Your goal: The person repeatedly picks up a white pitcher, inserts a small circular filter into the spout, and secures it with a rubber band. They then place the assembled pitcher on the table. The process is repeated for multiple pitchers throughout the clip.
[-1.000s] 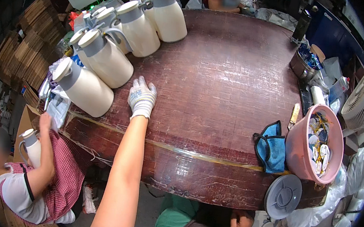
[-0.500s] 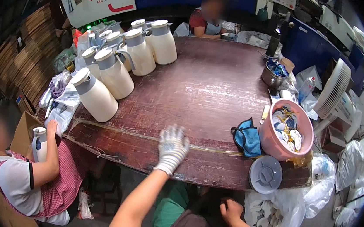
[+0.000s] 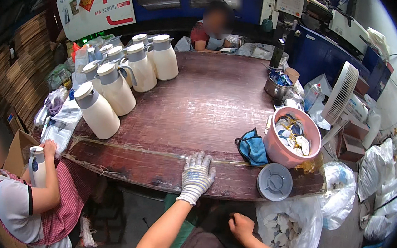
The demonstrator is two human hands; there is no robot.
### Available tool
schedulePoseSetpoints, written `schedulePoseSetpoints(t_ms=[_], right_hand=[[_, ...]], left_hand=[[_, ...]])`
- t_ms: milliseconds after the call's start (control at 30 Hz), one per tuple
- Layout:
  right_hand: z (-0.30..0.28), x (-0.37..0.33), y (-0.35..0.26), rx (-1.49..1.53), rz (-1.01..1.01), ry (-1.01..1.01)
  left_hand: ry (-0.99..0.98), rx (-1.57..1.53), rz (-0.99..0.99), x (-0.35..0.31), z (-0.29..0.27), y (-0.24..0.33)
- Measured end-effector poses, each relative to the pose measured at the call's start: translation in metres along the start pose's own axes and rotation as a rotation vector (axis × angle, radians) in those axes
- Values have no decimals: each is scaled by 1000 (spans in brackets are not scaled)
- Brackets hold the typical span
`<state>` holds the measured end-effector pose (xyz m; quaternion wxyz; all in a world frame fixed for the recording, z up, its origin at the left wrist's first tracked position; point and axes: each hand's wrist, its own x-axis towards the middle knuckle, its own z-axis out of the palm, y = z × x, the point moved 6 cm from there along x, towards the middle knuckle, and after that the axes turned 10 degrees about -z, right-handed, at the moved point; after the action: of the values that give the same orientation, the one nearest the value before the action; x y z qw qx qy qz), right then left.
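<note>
My left hand (image 3: 198, 175), in a white knitted glove with a striped cuff, lies flat on the near edge of the dark red table (image 3: 194, 119). Its fingers are stretched out over a strip of clear tape, and it holds nothing. Over my lap, my bare right hand (image 3: 242, 227) is loosely closed, with no object showing in it. To its right is a plastic bag (image 3: 310, 225) of round white and grey pieces. A round grey lid (image 3: 274, 182) sits at the table edge between my hands and the pink bucket (image 3: 279, 152), which is full of similar pieces.
Several cream vacuum jugs (image 3: 100, 114) stand on the left. A blue cloth (image 3: 252, 148) lies beside the bucket. Right of the table stands a fan (image 3: 341, 90). At left a co-worker (image 3: 24, 198) holds another jug (image 3: 37, 166); another person (image 3: 212, 32) sits at the far edge.
My left hand has slid right along the near edge, closer to the lid and cloth. My right hand stays closed over my lap. The whole view has shifted with my head.
</note>
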<state>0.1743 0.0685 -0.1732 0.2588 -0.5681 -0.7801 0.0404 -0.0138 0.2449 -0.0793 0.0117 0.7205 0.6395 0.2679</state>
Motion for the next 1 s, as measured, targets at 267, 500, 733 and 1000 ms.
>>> schedulePoseSetpoints(t_ms=[267,500,733,1000], right_hand=[[-1,-1,2,-11,-12,-17],[-6,5,-2,23,19,-45],[-5,5,-1,35,29,-52],[-1,1,5,34,38,-46]], left_hand=[[19,-86,6,0,-4,-1],[15,-133,0,1,-6,-3],[32,-144,0,1,-8,-4],[29,-181,4,1,-4,-3]])
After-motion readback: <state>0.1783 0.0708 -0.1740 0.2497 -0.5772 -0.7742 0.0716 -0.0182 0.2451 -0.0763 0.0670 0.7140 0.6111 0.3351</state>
